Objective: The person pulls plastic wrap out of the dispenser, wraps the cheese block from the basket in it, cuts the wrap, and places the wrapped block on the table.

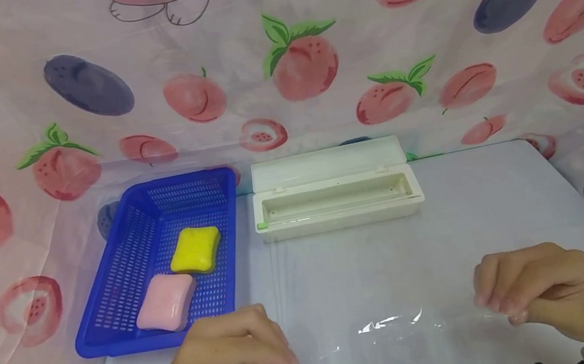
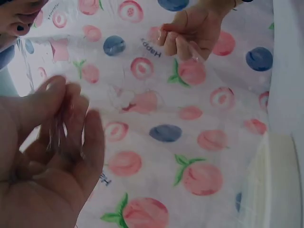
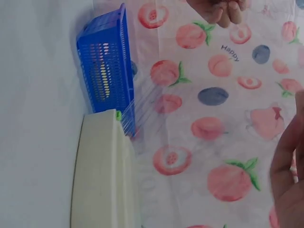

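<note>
My left hand (image 1: 233, 354) pinches one side of a sheet of clear cling film (image 1: 389, 322), whose gathered edge shows between thumb and fingers in the left wrist view. Across from it, my right hand (image 1: 551, 288) pinches the other side. The film hangs stretched between both hands above the table and shows mostly by its shine. Behind it stands a white cling film dispenser (image 1: 340, 223) with its lid (image 1: 326, 163) raised. A small green cutter slide (image 1: 262, 226) sits at its left end. Film strands run forward from that end.
A blue plastic basket (image 1: 109, 285) stands on the left, holding a yellow soap-like block (image 1: 196, 250) and a pink one (image 1: 166, 302). A white cover lies over the table (image 1: 488, 203). Fruit-printed cloth (image 1: 310, 116) hangs behind.
</note>
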Tool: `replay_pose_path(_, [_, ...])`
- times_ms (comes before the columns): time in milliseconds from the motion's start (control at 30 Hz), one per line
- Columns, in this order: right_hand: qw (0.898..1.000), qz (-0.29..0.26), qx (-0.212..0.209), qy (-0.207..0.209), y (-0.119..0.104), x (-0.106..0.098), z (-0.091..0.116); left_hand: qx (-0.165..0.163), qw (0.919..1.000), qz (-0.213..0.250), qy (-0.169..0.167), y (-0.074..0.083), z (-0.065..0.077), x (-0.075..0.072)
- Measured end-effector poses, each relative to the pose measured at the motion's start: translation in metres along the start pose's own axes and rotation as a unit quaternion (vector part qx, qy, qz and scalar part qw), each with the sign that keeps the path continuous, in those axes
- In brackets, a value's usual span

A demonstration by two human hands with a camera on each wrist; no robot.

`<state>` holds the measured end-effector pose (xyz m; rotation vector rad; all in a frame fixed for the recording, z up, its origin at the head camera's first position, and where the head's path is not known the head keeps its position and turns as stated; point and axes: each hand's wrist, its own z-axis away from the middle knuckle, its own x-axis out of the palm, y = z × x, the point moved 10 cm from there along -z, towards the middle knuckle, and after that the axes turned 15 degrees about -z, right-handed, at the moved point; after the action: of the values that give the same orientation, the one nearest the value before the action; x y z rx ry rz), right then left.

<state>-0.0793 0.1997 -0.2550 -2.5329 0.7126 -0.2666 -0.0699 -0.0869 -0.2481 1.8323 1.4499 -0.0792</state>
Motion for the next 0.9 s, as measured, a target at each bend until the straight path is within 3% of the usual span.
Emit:
replay_pose_path(133, [0.993,0.030,0.115,-0.025,0.018,0.000,0.026,-0.072,0.9926,0.038,-0.089,-0.016,0.023,0.022])
replay_pose_path(233, [0.973,0.070,0.211,-0.053,0.037,0.000,0.056,-0.104,0.9811,0.057,-0.153,-0.031,0.043,0.043])
replay_pose_path(300, [0.961,0.089,0.251,-0.069,0.049,0.002,0.076,-0.135,0.9705,0.065,-0.189,-0.044,0.058,0.058])
replay_pose_path(467, [0.945,0.114,0.296,-0.080,0.072,0.006,0.115,-0.177,0.9463,0.053,-0.265,-0.079,0.092,0.094])
replay_pose_path(600, [0.933,0.127,0.325,-0.091,0.089,0.010,0.142,-0.160,0.9349,0.036,-0.315,-0.096,0.112,0.121])
replay_pose_path(667, [0.922,0.146,0.345,-0.101,0.096,0.012,0.153,-0.158,0.9283,0.016,-0.336,-0.104,0.120,0.134])
replay_pose_path(733, [0.900,0.159,0.393,-0.100,0.104,0.011,0.166,-0.160,0.9199,-0.017,-0.358,-0.112,0.126,0.145])
replay_pose_path(800, [0.869,0.168,0.457,-0.090,0.112,0.007,0.180,-0.172,0.9083,-0.055,-0.377,-0.121,0.132,0.154])
replay_pose_path(900, [0.803,0.175,0.567,-0.058,0.118,-0.001,0.203,-0.234,0.8811,-0.078,-0.403,-0.132,0.143,0.163])
